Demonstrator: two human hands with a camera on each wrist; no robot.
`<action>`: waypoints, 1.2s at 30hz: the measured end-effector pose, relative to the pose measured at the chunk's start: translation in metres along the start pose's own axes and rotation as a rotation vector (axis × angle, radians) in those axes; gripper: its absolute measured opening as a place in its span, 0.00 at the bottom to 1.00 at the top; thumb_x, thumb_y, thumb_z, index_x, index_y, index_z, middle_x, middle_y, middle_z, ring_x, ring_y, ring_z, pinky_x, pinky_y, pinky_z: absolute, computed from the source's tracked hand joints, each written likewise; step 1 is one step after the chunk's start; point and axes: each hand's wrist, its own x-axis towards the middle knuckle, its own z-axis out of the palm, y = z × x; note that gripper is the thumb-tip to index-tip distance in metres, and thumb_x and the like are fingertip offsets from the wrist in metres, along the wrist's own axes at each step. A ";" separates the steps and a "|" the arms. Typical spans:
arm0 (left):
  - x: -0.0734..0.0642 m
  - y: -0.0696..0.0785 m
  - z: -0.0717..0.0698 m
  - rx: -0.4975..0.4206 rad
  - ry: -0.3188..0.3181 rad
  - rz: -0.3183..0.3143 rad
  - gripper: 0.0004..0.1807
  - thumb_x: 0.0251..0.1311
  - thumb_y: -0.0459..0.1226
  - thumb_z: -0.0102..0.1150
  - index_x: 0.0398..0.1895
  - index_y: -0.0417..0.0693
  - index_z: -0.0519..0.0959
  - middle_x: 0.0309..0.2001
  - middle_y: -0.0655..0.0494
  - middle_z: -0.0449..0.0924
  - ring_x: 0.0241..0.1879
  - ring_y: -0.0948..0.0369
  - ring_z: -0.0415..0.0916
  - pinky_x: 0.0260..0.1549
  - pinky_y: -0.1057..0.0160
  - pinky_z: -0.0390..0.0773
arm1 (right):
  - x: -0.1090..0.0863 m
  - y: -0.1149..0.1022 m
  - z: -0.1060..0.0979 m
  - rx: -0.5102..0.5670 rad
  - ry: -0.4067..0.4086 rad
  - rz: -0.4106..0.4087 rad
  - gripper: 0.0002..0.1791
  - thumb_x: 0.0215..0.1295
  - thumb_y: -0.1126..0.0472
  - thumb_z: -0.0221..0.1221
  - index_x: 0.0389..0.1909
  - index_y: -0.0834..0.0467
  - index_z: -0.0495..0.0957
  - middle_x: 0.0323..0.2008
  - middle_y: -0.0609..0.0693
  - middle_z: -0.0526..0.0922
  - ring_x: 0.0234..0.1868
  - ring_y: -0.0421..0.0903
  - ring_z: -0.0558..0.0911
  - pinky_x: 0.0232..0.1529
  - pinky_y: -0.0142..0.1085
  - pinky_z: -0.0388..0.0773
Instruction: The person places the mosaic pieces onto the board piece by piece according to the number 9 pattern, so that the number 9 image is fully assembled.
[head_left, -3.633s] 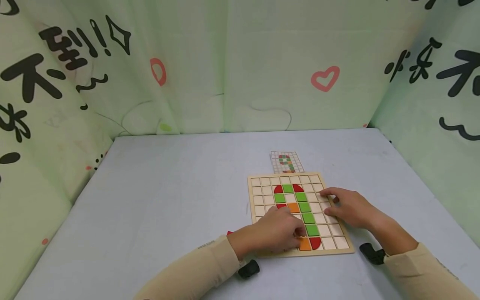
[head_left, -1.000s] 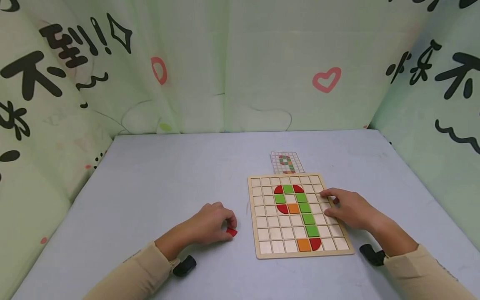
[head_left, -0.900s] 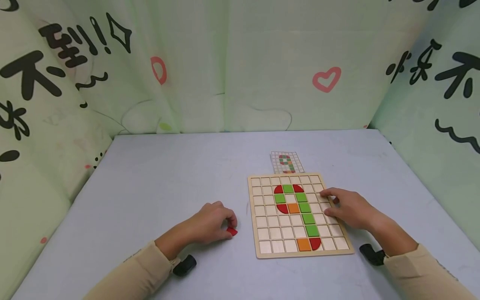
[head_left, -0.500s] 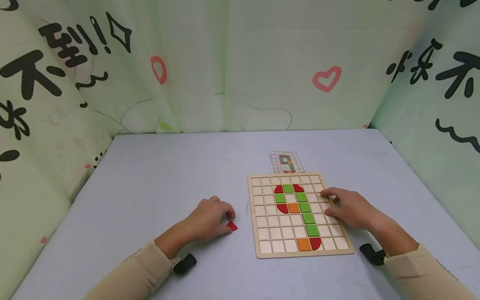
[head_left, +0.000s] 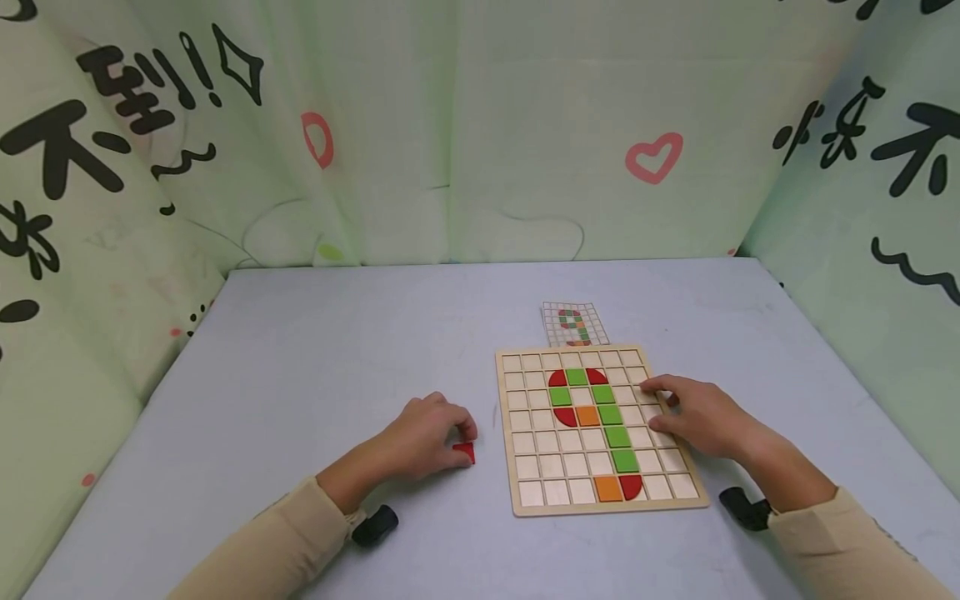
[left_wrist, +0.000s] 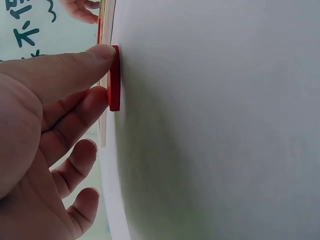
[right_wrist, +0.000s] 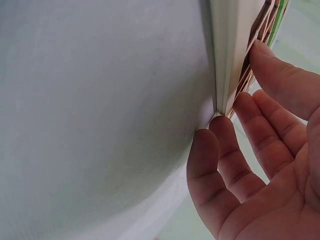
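Note:
A red tile with a square corner (head_left: 467,451) is just left of the grid board, at the table surface. My left hand (head_left: 429,437) pinches it between thumb and forefinger; in the left wrist view the red tile (left_wrist: 115,82) shows edge-on at the fingertips, the other fingers loosely bent. The wooden grid board (head_left: 597,510) carries green squares (head_left: 617,437), orange squares (head_left: 588,416) and red quarter-round tiles (head_left: 631,487). On its right edge rests my right hand (head_left: 701,417), thumb and forefinger over the outer cells. The right wrist view shows other fingertips (right_wrist: 202,142) beside the board's side.
A small printed pattern card (head_left: 572,320) lies behind the board, partly covered by its far edge. The white table (head_left: 337,350) is bounded by a printed curtain (head_left: 397,150) at the back and sides. Black wrist devices (head_left: 375,526) sit under both wrists.
My left hand has moved from the board leftward to the loose red tile. Over the last second the tile has turned under its fingers. My right hand has stayed at the board's edge.

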 end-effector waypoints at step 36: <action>0.010 0.013 0.000 0.073 -0.053 0.083 0.07 0.57 0.37 0.71 0.37 0.53 0.83 0.30 0.70 0.75 0.40 0.64 0.66 0.42 0.60 0.66 | 0.000 0.001 -0.001 -0.013 0.002 -0.003 0.31 0.63 0.58 0.68 0.63 0.65 0.71 0.50 0.66 0.78 0.50 0.63 0.75 0.47 0.56 0.75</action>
